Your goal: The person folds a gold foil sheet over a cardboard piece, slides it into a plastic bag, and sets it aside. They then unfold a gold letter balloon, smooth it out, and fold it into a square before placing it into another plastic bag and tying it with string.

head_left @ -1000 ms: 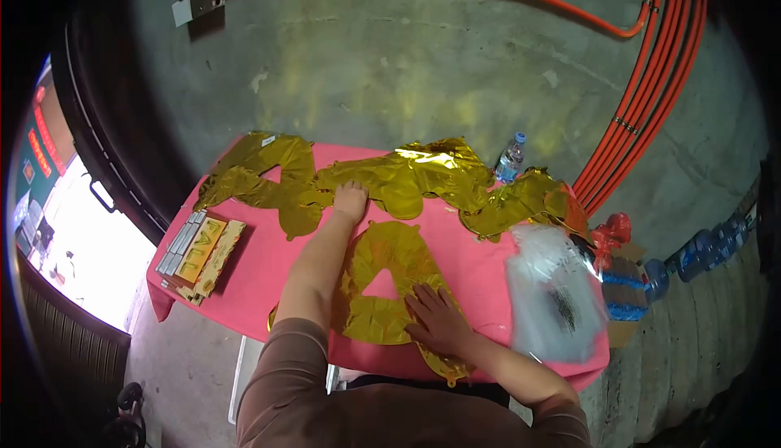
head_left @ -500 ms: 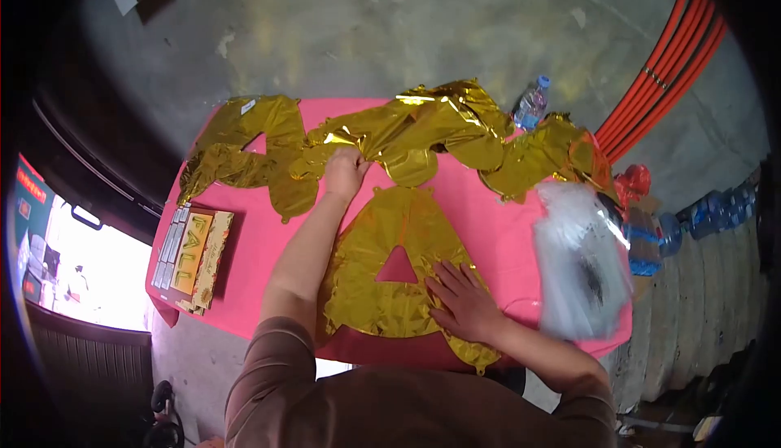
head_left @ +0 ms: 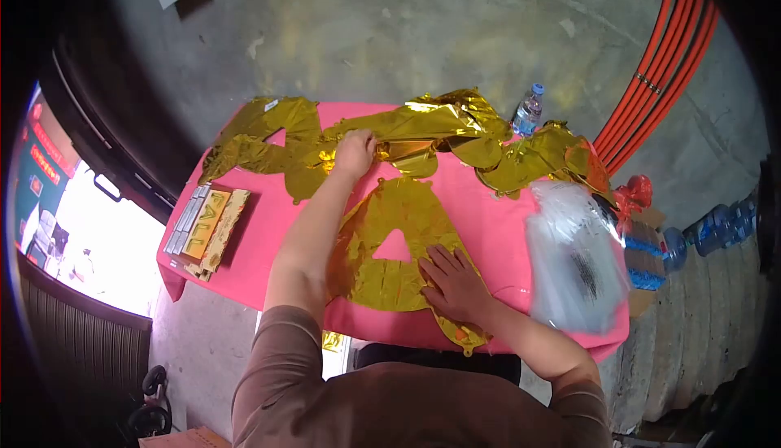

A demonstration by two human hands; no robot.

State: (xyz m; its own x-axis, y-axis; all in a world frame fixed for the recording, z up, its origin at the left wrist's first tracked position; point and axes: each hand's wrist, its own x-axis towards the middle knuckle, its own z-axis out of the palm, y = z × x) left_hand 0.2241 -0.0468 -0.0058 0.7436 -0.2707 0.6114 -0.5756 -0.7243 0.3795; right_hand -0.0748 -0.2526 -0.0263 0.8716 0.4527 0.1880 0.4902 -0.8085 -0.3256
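Note:
A flat gold foil balloon shaped like the letter A lies on the pink-covered table in front of me. My right hand rests on its right leg, palm down with fingers spread. Farther back, my left hand has its fingers curled at the edge of a crumpled gold foil balloon; the fingertips are partly hidden. Another A-shaped gold foil balloon with a small white tag lies at the back left. More gold foil is heaped at the back right.
A box marked FALL sits at the table's left edge. Clear plastic bags are piled on the right. A water bottle stands at the back. Red pipes run along the wall, and large blue bottles lie off to the right.
The whole view has shifted slightly. My left hand has moved a little farther away over the back foil, whose folds now lie differently. My right hand stays on the A balloon.

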